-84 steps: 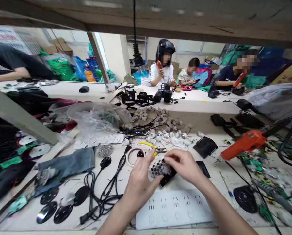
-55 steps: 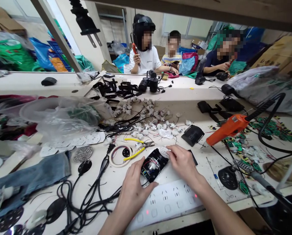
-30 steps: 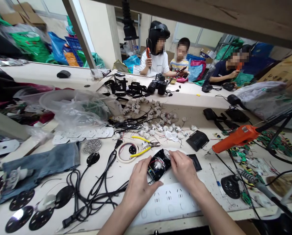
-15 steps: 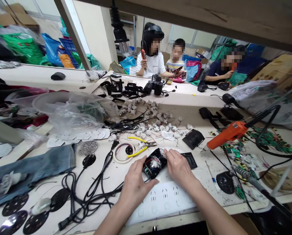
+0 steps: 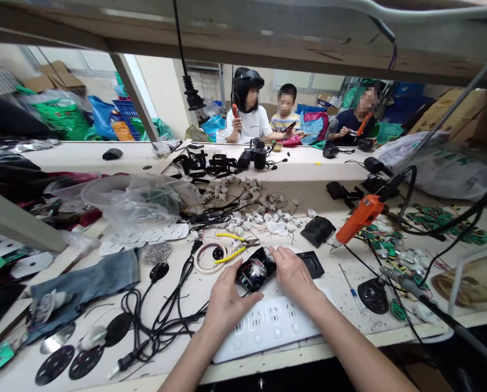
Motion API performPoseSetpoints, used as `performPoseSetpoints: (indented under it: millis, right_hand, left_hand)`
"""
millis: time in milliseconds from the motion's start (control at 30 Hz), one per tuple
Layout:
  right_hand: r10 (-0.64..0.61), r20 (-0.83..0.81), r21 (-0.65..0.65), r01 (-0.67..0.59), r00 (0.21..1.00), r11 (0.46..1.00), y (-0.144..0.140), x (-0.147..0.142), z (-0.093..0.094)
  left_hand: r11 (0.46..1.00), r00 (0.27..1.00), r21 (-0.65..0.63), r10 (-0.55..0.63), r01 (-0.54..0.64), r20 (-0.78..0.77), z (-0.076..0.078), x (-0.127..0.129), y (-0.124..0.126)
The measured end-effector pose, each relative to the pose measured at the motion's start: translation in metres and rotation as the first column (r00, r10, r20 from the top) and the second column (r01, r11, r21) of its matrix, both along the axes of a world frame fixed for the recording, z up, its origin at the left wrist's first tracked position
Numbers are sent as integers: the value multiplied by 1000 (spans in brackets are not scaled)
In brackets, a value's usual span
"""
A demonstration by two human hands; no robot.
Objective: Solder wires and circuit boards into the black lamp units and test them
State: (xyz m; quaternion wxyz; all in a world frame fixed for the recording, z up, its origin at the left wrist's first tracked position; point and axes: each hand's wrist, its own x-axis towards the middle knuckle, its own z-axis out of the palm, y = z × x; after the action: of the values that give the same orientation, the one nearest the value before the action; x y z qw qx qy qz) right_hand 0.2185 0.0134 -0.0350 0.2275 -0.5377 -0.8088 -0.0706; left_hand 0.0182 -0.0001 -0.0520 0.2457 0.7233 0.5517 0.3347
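A small black open housing (image 5: pixel 255 272) with wires and a silvery part inside lies on the workbench, just beyond a white power strip (image 5: pixel 268 326). My left hand (image 5: pixel 227 302) grips its near left side. Its far right end is under the fingers of my right hand (image 5: pixel 293 275), which press on a round silvery piece there. Yellow-handled pliers (image 5: pixel 232 247) lie just beyond the housing, next to a ring of tape (image 5: pixel 209 257).
An orange power tool (image 5: pixel 360 218) hangs at the right over green circuit boards (image 5: pixel 435 218). Black cables (image 5: pixel 165 310), black discs (image 5: pixel 84 356), a grey cloth (image 5: pixel 88 280) and a plastic bag (image 5: pixel 141 198) lie left. Several small white parts (image 5: pixel 260 209) are scattered behind. People sit across the bench.
The round silvery piece, held up with the housing at first, then apart in my right hand, is now pressed onto the housing's end. Both hands stay on the housing; the view shifted.
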Motion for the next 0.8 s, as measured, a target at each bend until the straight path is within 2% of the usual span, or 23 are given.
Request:
performPoseSetpoints:
  millis: [133, 433, 567, 800]
  right_hand:
    - [-16, -68, -25, 15, 998, 1000, 0, 1, 2]
    - [-11, -189, -89, -6, 982, 996, -7, 8, -4]
    - [3, -228, -99, -27, 974, 995, -10, 8, -5]
    - [22, -336, -72, -49, 941, 996, -14, 3, 5]
  left_hand:
    - [999, 1000, -41, 3, -2, 24, 0, 0, 0]
    - [999, 999, -30, -12, 13, 43, -2, -2, -2]
    - [996, 998, -88, 20, -14, 65, 2, 0, -3]
    - [975, 964, -218, 88, -33, 251, 8, -2, -6]
